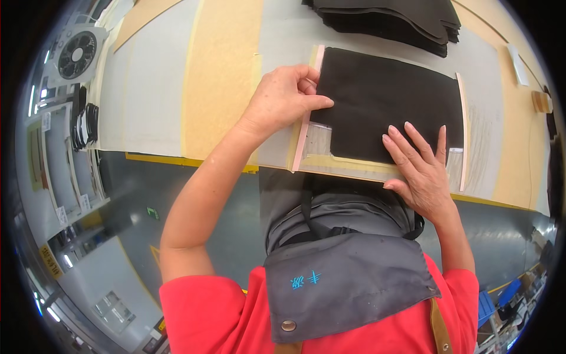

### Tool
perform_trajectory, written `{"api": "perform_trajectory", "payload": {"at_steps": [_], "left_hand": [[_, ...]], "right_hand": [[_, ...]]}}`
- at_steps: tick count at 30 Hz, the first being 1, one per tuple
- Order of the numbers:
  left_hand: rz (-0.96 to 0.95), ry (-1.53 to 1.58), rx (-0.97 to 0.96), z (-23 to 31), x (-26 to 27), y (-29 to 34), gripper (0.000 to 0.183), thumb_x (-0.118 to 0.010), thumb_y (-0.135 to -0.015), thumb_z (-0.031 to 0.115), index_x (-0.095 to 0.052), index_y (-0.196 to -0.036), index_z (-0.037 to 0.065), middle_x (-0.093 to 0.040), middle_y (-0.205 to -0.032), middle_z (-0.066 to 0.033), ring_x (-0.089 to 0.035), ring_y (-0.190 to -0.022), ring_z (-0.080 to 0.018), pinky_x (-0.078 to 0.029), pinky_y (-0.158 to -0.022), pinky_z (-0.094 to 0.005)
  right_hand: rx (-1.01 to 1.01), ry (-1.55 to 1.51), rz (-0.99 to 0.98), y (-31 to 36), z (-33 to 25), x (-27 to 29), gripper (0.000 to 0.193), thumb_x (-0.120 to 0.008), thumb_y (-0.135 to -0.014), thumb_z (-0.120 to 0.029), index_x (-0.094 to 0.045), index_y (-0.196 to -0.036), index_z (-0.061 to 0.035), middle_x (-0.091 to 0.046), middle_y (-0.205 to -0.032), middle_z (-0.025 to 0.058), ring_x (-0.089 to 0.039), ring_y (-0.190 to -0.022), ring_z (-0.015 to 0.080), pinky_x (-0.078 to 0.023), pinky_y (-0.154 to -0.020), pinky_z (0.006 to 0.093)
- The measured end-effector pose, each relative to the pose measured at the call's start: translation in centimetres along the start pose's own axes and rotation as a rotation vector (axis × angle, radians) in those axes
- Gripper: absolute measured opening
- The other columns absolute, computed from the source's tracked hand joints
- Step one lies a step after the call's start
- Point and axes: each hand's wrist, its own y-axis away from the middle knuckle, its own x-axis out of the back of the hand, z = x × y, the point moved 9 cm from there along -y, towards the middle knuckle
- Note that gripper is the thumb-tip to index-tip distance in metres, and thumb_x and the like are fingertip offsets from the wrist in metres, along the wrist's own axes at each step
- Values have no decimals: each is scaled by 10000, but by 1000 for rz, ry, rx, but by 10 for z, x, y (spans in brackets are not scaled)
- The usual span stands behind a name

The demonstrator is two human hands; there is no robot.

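Observation:
A flat black sheet (383,100), like fabric or thin leather, lies on the table between two pink strips. One pink strip (301,144) runs along its left side, the other pink strip (463,135) along its right. My left hand (289,94) is at the sheet's left edge, thumb on top and the other fingers curled at the rim, pinching it. Spread out near the lower right of the sheet is my right hand (418,165), its fingertips resting on the black surface and its thumb off the sheet's lower edge.
Beyond the sheet is a stack of black pieces (383,23). The table (147,88) carries tan and yellow bands, and its front edge runs close to my body. A fan (77,54) and a shelf rack (65,159) stand at left. A tape roll (540,102) sits far right.

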Motion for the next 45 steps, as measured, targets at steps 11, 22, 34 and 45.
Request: {"api": "perform_trajectory", "payload": {"at_steps": [11,22,34,45], "left_hand": [[102,-91,-49,9,6,6,373,-829,-753,146,-638,-1044,11,-620,-724,4,-576,-666,-74,-495,-631,-236],[184,-95,-75,11,12,11,425,-818,-756,117,-607,-1114,28,-618,-751,-5,-599,-680,-76,-511,-656,-241],[395,-451,-735,67,-37,53,542,-745,-827,182,-552,-1310,31,-553,-1281,-151,-518,-1224,-346,-435,-1038,-428],[251,-487,-940,108,-88,12,398,-631,-844,19,-572,-1238,16,-562,-1258,-131,-513,-1237,-314,-397,-1106,-434]], "right_hand": [[3,0,5,0,0,-2,748,-423,-869,-650,-450,-1468,-202,-427,-1517,-55,-338,-1429,205,-40,-1193,632],[4,-7,-2,-1,1,-1,740,-456,-869,-631,-450,-1468,-198,-434,-1512,-47,-350,-1422,211,-50,-1181,646],[16,-35,42,-1,0,5,704,-491,-873,-608,-518,-1414,-159,-476,-1478,-23,-369,-1411,220,-58,-1175,649],[-5,-75,79,4,6,2,668,-495,-896,-607,-509,-1423,-196,-472,-1475,-53,-378,-1407,193,-39,-1173,660]]}}
